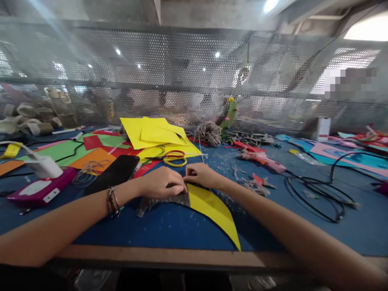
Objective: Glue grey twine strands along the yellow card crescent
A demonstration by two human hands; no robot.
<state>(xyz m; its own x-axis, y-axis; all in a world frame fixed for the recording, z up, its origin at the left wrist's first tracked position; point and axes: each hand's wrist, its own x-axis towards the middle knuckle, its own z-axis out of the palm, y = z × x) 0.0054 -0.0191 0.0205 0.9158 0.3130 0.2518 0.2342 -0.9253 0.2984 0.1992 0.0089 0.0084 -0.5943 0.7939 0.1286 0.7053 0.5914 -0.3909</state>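
A yellow paper crescent point(216, 207) lies near the table's front edge, its left part wrapped in grey yarn point(174, 201). My left hand point(162, 182), with a bracelet at the wrist, rests closed over the wrapped part, thumb and fingers holding it down. At the crescent's upper edge, where wrapping meets bare yellow, my right hand point(201, 176) is closed in a pinch. A strand runs from a grey yarn ball point(208, 134) down to behind my right hand; the fingertips are partly hidden.
Scissors point(171, 157) with red and yellow handles lie beyond my hands, before yellow sheets point(157, 133). Left are a black phone point(117, 173) and a purple power strip point(44, 188). A pink glue gun point(265, 159) with a coiled black cable point(318, 196) lies right. A perforated metal screen point(182, 72) stands behind.
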